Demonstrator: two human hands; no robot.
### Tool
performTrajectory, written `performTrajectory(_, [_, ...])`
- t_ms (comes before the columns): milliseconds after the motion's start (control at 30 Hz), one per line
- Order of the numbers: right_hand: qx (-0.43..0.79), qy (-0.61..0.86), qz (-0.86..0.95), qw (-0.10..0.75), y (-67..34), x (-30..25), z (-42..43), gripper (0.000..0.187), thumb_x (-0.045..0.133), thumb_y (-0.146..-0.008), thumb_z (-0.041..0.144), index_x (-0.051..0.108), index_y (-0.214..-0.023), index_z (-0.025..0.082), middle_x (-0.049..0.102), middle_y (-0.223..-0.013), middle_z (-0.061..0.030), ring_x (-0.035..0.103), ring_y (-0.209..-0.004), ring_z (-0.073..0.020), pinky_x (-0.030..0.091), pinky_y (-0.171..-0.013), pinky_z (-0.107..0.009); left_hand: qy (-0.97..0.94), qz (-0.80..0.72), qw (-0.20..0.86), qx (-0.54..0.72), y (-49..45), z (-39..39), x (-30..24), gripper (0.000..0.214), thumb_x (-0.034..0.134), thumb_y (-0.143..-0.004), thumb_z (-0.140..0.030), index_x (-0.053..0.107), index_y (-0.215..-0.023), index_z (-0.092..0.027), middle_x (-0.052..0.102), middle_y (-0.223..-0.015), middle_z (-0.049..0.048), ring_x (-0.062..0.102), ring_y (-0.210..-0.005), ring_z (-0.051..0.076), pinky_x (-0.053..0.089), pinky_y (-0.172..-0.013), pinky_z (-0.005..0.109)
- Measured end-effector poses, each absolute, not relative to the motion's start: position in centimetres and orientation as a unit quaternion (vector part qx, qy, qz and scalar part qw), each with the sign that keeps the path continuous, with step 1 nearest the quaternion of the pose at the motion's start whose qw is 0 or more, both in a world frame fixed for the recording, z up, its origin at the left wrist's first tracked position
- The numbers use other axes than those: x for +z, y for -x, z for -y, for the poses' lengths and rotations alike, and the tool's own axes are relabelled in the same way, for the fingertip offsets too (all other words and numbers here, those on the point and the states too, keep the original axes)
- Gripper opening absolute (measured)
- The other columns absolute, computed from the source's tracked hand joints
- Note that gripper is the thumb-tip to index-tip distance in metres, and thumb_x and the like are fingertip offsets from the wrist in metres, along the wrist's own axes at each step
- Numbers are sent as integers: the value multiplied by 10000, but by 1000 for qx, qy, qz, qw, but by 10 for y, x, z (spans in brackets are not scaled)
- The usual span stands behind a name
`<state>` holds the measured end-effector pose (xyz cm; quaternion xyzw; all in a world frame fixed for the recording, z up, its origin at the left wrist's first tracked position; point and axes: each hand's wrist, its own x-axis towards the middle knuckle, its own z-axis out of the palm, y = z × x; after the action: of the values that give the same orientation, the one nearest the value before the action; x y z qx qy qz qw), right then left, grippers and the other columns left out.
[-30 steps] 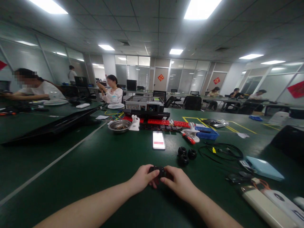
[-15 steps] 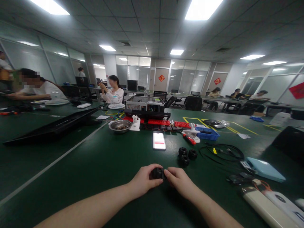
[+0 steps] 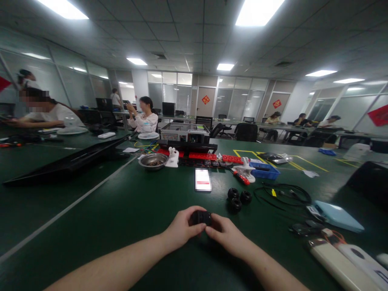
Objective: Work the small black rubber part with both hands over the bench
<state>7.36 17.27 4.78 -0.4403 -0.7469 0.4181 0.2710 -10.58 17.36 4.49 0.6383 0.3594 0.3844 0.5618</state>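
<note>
Both of my hands meet low in the middle of the green table [image 3: 127, 210]. My left hand [image 3: 183, 228] curls its fingers round a small black round part [image 3: 201, 218]. My right hand [image 3: 226, 234] pinches the same part from the right, fingertips pressed against it. Three more black ring-shaped parts [image 3: 238, 198] lie together a little beyond my right hand. A phone [image 3: 203, 179] lies flat farther up the table.
A steel bowl [image 3: 153, 160], red strips [image 3: 212, 156], a blue tray [image 3: 264, 169] and a computer case [image 3: 184, 133] stand at the back. Black cables [image 3: 283, 193], a light blue box [image 3: 336, 214] and white devices [image 3: 342, 262] lie right. A monitor [image 3: 66, 161] lies left. Several people sit at other tables.
My hands have turned the black part between them; it now sits higher in my left fingers, with my right fingertips under and beside it. A person far left has walked on.
</note>
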Motion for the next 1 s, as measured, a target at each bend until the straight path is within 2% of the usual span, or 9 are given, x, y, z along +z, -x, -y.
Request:
performTrajectory(133, [500,420,693,306,-73,43,-177,466,301,-800,564,452,-642,153,438,-515,23,426,-465,-98,337,-459,-214,-665,-368,527,381,107,-174,44,407,628,-652,-204,514,-1040,-156,585,-934,55,549,-841,180,430,-747,298])
performTrajectory(300, [472,443,695,313,-73,44,-180,424,361,-798,519,424,-585,158,414,-504,29,408,-463,-94,322,-453,-213,-692,-377,495,366,107,-171,45,419,643,-637,-217,536,-1039,-167,588,-937,47,555,-834,177,430,-740,284])
performTrajectory(500, [416,426,737,320,-75,56,-175,201,514,-758,338,528,-813,145,473,-623,17,434,-561,-107,343,-513,-212,-610,-372,603,355,103,-177,32,373,542,-726,-377,494,-963,-94,591,-683,32,559,-523,109,405,-490,216])
performTrajectory(600, [403,423,750,311,-75,58,-173,239,550,-738,289,522,-932,153,486,-656,14,445,-588,-113,354,-529,-213,-592,-388,609,356,102,-182,27,367,510,-735,-417,493,-906,-92,584,-591,16,548,-453,98,351,-434,190])
performTrajectory(700, [404,423,744,322,-74,55,-172,268,526,-759,333,502,-965,163,490,-670,12,456,-599,-115,365,-537,-215,-582,-403,606,361,102,-182,30,340,534,-724,-372,491,-925,-101,564,-580,-4,533,-441,89,356,-429,191])
performTrajectory(767, [426,429,725,329,-73,52,-173,271,451,-799,401,499,-920,163,482,-645,16,458,-572,-108,369,-516,-212,-583,-407,597,371,102,-179,36,321,567,-704,-310,492,-946,-114,556,-631,-8,529,-468,84,381,-451,199])
performTrajectory(867, [461,451,697,313,-72,47,-175,366,342,-826,473,480,-707,156,449,-559,28,440,-492,-92,356,-464,-204,-589,-403,586,384,103,-175,44,345,618,-652,-224,498,-964,-141,546,-777,8,530,-535,79,422,-507,218])
performTrajectory(933, [469,458,694,299,-71,45,-177,390,349,-819,482,441,-622,158,434,-529,31,432,-470,-88,347,-451,-202,-592,-402,587,379,103,-174,46,369,632,-634,-202,503,-976,-150,537,-839,18,535,-582,87,441,-548,235])
performTrajectory(1000, [471,455,697,292,-71,45,-177,357,382,-811,457,442,-628,156,429,-531,34,432,-472,-88,343,-450,-202,-595,-401,591,369,102,-174,44,374,623,-650,-229,498,-990,-141,549,-817,22,541,-597,96,439,-559,240])
